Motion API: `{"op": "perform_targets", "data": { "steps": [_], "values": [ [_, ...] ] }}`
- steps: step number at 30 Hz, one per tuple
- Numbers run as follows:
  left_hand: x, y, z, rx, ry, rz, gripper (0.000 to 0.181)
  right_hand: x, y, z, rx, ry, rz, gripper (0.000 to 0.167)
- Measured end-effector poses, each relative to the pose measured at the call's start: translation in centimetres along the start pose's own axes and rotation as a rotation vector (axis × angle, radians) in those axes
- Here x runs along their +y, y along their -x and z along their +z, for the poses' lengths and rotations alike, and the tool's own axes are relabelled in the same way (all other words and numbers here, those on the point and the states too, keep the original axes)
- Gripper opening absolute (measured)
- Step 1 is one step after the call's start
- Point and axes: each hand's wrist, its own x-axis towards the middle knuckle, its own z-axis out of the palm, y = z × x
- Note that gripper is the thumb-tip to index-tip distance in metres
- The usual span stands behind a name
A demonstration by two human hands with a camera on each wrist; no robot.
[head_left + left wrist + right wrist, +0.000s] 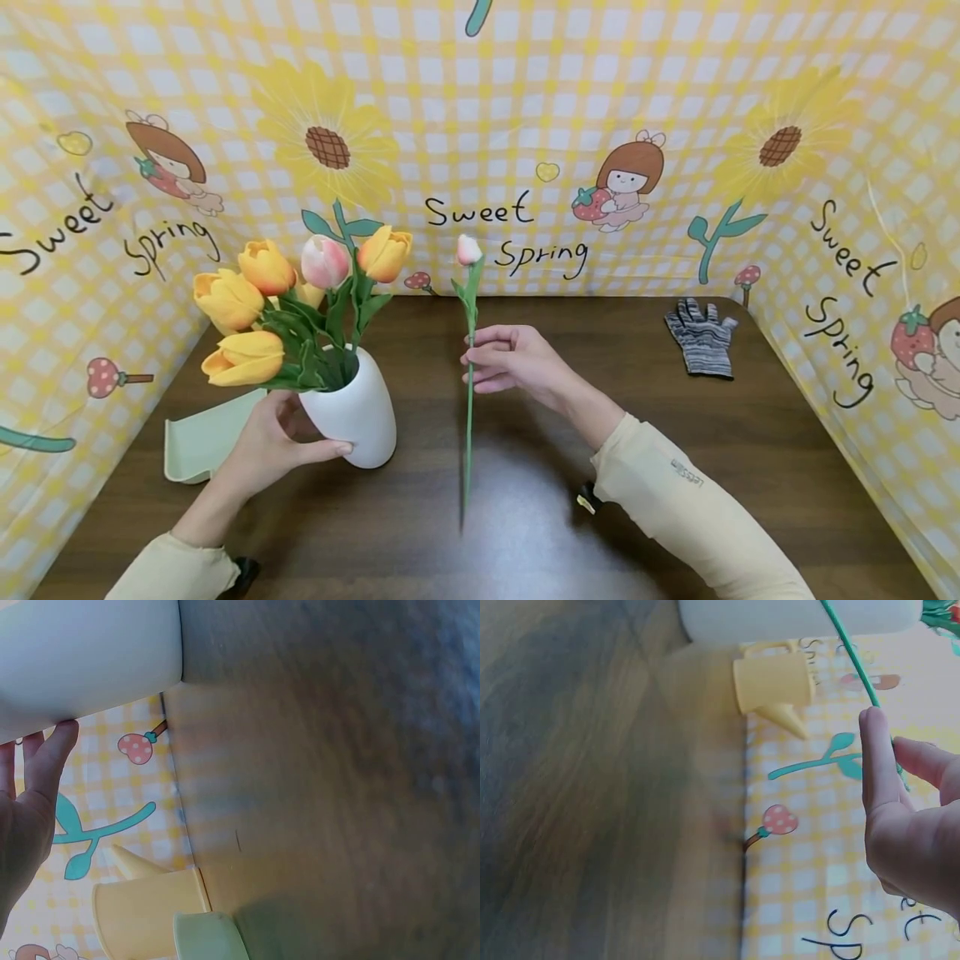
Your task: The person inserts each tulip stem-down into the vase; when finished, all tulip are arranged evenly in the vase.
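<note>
A white vase (352, 412) stands on the table, left of centre, slightly tilted in the head view. Several yellow-orange tulips (228, 298) and one pink-white tulip (325, 262) fan out from its mouth. My left hand (262, 446) holds the vase's lower left side, thumb across the front and fingers partly hidden behind. To the right of the vase, my right hand (517, 362) pinches the green stem of a single pink-white tulip (469, 250). That tulip is upright, bloom on top, its long stem hanging below the fingers, apart from the vase.
A pale green tray-like piece (213, 433) lies behind my left forearm. A yellow watering can (774, 681) stands beyond the vase, seen in the wrist views. At the back right lies a grey knitted glove (701, 337). Checked yellow cloth (480, 125) walls three sides of the table.
</note>
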Motion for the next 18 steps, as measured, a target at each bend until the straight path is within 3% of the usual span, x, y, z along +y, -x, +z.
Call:
{"op": "perform_targets", "data": {
  "steps": [11,18],
  "values": [
    [-0.1,0.0,0.1,-0.013,0.024,0.016,0.089,-2.4,2.8,0.5,-0.023,-0.24,-0.21,0.006],
    [-0.1,-0.2,0.0,-0.005,0.011,0.022,0.091,-4.8,4.2,1.4,-0.035,-0.31,-0.335,0.011]
  ]
}}
